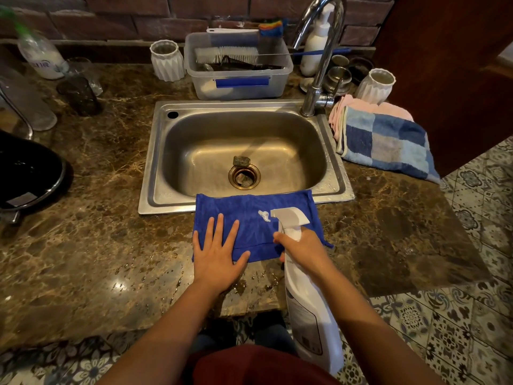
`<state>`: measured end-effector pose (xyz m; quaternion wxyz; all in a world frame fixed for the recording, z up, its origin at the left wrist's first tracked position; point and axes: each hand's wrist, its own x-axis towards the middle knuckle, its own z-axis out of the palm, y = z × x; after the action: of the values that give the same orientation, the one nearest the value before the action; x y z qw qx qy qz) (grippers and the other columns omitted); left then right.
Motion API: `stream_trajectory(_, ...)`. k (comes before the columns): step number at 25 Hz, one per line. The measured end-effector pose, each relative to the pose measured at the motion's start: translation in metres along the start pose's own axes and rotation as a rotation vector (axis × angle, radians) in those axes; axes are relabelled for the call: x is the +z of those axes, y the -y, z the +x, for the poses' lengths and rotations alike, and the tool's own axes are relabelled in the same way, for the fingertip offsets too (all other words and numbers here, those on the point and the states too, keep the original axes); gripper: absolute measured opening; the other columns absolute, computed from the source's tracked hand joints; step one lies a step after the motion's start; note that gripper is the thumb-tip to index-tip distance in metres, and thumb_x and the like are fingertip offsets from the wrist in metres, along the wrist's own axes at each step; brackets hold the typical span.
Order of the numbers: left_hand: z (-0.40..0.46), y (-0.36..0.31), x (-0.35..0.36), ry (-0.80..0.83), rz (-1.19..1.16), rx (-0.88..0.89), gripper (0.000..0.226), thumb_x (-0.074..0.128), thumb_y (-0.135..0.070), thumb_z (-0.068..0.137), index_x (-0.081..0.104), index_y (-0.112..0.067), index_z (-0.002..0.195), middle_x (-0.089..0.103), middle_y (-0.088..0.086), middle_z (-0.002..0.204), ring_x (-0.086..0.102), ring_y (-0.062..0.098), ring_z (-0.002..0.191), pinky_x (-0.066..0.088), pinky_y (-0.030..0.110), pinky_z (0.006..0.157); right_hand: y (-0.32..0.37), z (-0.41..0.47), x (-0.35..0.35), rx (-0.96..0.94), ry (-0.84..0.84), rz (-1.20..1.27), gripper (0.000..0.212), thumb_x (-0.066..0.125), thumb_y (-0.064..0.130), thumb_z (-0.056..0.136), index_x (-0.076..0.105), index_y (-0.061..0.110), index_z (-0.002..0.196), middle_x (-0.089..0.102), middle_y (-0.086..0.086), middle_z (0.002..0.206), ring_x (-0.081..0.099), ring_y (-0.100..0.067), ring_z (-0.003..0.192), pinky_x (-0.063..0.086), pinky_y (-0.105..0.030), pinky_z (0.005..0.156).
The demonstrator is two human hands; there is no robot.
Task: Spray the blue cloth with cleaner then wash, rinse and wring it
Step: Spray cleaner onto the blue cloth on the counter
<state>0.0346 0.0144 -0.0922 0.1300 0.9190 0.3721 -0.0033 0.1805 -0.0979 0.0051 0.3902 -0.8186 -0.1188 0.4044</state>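
Note:
The blue cloth [249,215] lies flat on the marble counter, its far edge over the front rim of the steel sink [336,176]. A small blob of white foam [264,215] sits on the cloth near the nozzle. My left hand [218,254] presses flat on the cloth's near left part, fingers spread. My right hand [304,248] grips the neck of a white spray bottle [308,307], with its nozzle pointing at the cloth. The sink basin is dry-looking, with a small dark object by the drain [244,175].
The tap [319,65] arches over the sink's back right corner. A checked blue towel [385,143] over a pink one lies right of the sink. A clear plastic tub with brushes [238,76] stands behind it. Glasses [79,93] and a black pan [30,173] stand at left.

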Motion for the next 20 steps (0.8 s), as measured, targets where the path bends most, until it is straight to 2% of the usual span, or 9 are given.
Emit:
stream_trajectory(3,0.0,0.0,-0.001,0.023,0.002,-0.003,0.076,0.013,-0.069,0.077,-0.002,-0.036,0.144,-0.012,0.002,0.156,-0.016,0.022,0.143,-0.017,0.048,0.109,0.004,-0.001,-0.012,0.008,-0.004,0.052,0.034,0.064,0.033,0.08,0.059,0.009,0.104,0.067,-0.006,0.073,0.064,-0.016,0.062,0.053,-0.039,0.076)
stream_trajectory(6,0.001,0.0,-0.001,0.036,-0.014,-0.015,0.076,0.013,-0.07,0.077,-0.002,-0.037,0.144,-0.012,0.001,0.156,-0.016,0.02,0.142,-0.016,0.048,0.11,0.018,-0.006,-0.041,-0.029,-0.056,0.18,0.034,0.065,0.029,0.081,0.058,0.01,0.109,0.067,-0.009,0.086,0.064,-0.018,0.066,0.053,-0.037,0.072)
stream_trajectory(10,0.0,-0.002,-0.003,0.027,-0.023,-0.036,0.078,0.016,-0.07,0.075,0.003,-0.037,0.144,-0.007,0.0,0.157,-0.013,0.019,0.143,-0.013,0.048,0.112,0.041,0.001,-0.095,-0.172,-0.211,0.266,0.031,0.065,0.028,0.081,0.058,0.013,0.107,0.065,-0.009,0.091,0.065,-0.021,0.078,0.052,-0.039,0.074)
stream_trajectory(13,0.0,-0.002,-0.006,0.037,-0.017,-0.042,0.079,0.017,-0.071,0.074,0.003,-0.038,0.144,-0.007,-0.001,0.156,-0.012,0.018,0.142,-0.012,0.048,0.112,0.052,0.018,-0.13,-0.276,-0.288,0.302,0.021,0.064,0.028,0.082,0.058,0.016,0.098,0.063,0.0,0.087,0.062,-0.014,0.078,0.048,-0.025,0.067)
stream_trajectory(15,0.001,-0.003,-0.005,0.039,-0.021,-0.048,0.08,0.017,-0.072,0.073,0.003,-0.038,0.144,-0.007,-0.002,0.156,-0.012,0.017,0.142,-0.013,0.046,0.112,0.056,0.031,-0.152,-0.346,-0.347,0.29,0.017,0.063,0.025,0.084,0.051,0.019,0.095,0.056,0.007,0.083,0.055,-0.006,0.076,0.045,-0.02,0.068)
stream_trajectory(18,0.0,-0.003,-0.004,0.036,-0.036,-0.059,0.083,0.018,-0.077,0.072,0.005,-0.039,0.144,-0.004,-0.002,0.156,-0.009,0.016,0.142,-0.013,0.044,0.112,0.055,0.052,-0.18,-0.445,-0.448,0.307,0.031,0.064,0.028,0.083,0.053,0.014,0.108,0.061,-0.002,0.095,0.06,-0.017,0.089,0.05,-0.035,0.085)
stream_trajectory(20,0.001,-0.004,-0.004,0.043,-0.037,-0.075,0.081,0.021,-0.075,0.072,0.006,-0.039,0.144,-0.004,-0.003,0.156,-0.009,0.015,0.142,-0.011,0.046,0.113,0.045,0.065,-0.194,-0.559,-0.477,0.292,0.039,0.065,0.034,0.081,0.056,0.007,0.11,0.064,-0.014,0.096,0.063,-0.027,0.09,0.054,-0.037,0.084)
